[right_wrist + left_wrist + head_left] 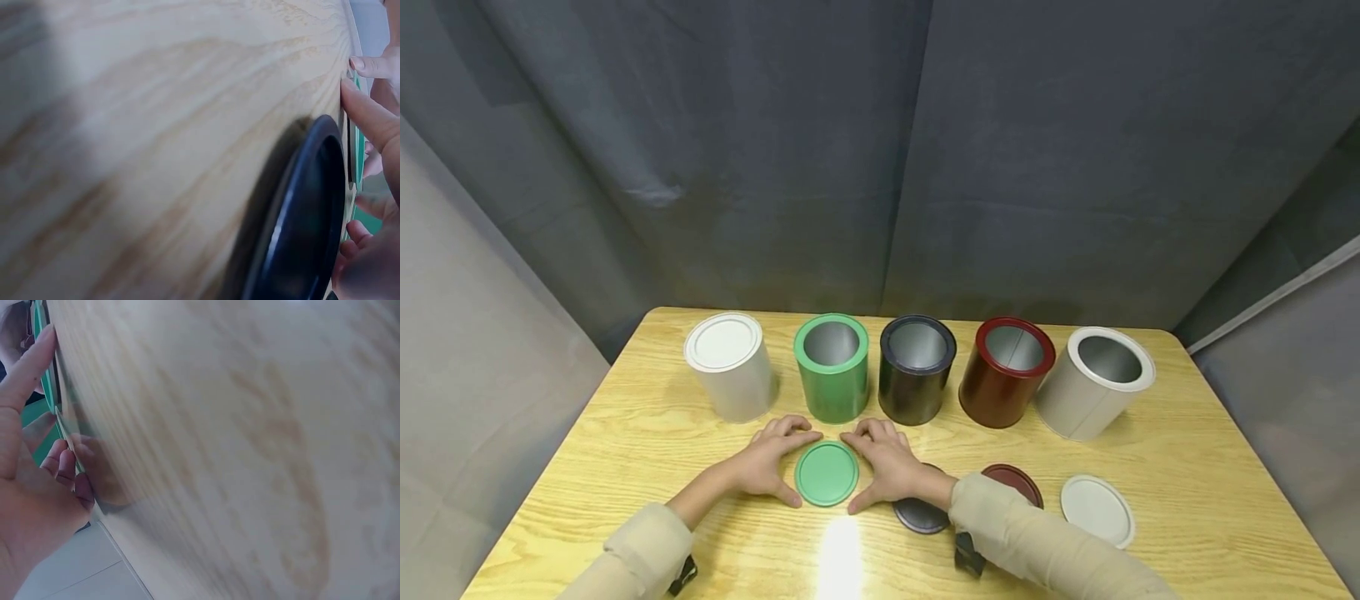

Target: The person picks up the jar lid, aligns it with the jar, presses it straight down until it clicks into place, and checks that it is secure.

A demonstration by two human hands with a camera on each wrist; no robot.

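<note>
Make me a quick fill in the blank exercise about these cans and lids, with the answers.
Between the left hand and right hand lies a flat, round ____ lid.
The closed white cylindrical can stands at the row's far ____ in the head view.
Counting the open green cylindrical can, there are ____ open cans.

Missing words: green; left; four.

Passable at far lower left and right.
Free to cross the bench (583,471) there; tight right of centre between red can (996,392) and lidless white can (1081,402); barred at lower centre by left hand (763,463), right hand (889,467) and right sleeve (1045,542).
</note>
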